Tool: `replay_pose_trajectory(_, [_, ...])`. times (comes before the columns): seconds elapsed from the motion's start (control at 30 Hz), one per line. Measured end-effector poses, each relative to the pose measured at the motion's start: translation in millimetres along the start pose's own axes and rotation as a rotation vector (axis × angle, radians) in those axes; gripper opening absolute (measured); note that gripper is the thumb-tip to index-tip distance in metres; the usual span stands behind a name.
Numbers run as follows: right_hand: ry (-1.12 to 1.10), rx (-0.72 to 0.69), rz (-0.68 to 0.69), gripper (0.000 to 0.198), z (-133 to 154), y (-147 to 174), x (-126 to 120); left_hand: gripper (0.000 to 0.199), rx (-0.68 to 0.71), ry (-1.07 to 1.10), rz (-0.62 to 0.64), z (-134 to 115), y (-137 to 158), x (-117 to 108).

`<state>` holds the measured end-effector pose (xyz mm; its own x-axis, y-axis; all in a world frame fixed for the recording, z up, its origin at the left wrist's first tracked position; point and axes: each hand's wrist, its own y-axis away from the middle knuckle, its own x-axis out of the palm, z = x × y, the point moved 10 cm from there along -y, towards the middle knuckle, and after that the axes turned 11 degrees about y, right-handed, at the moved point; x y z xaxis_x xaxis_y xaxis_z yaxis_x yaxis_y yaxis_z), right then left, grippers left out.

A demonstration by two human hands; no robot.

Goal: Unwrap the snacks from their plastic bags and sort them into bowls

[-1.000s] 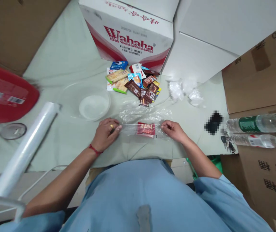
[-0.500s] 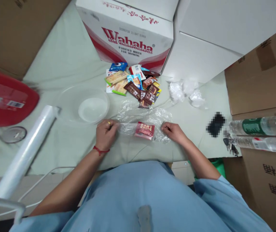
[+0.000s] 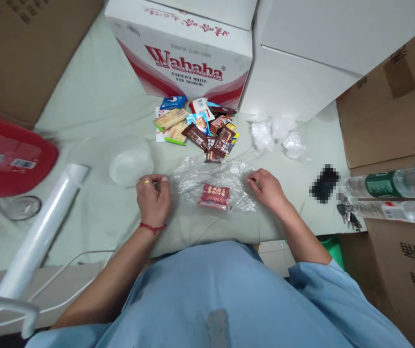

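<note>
From where I stand, the red packet [image 3: 214, 195] lies on the table [image 3: 207, 229] right in front of the person, with crumpled clear film [image 3: 189, 181] spread around it; whether any of the film covers the packet I can't tell.

The left hand [image 3: 154, 199] is to the left of the packet, apart from it, its fingers curled in and the thumb near the forefinger. I see nothing in that grip, though I can't tell how tightly it is closed. The right hand [image 3: 266, 190] is on the packet's other side, thumb and fingertips close together at the film's edge. I can't make out whether that grip has hold of the film.

Beyond the packet is a heap of wrapped snacks [image 3: 198, 126], with a water box [image 3: 189, 53] behind it. A pale bowl [image 3: 132, 166] sits left of the packet, past the left hand, and farther left are a fat white roll [image 3: 44, 232] and a red container [image 3: 15, 154]. Well to the right of the packet are keys [image 3: 348, 216] and two clear bottles [image 3: 412, 183] lying on their sides.
</note>
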<state>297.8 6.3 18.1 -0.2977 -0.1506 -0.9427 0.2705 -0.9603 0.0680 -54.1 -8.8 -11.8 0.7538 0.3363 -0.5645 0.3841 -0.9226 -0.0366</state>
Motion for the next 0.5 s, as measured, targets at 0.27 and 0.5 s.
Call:
replay_pose_trajectory(0.27, [-0.296,-0.211,0.285,0.016,60,-44,51,0.015,0.499,-0.105,-0.139,-54,62,-31])
replay_pose_trajectory(0.5, [-0.419,-0.172,0.428,0.013,71,-43,78,0.038,0.784,-0.180,0.322,-87,102,35])
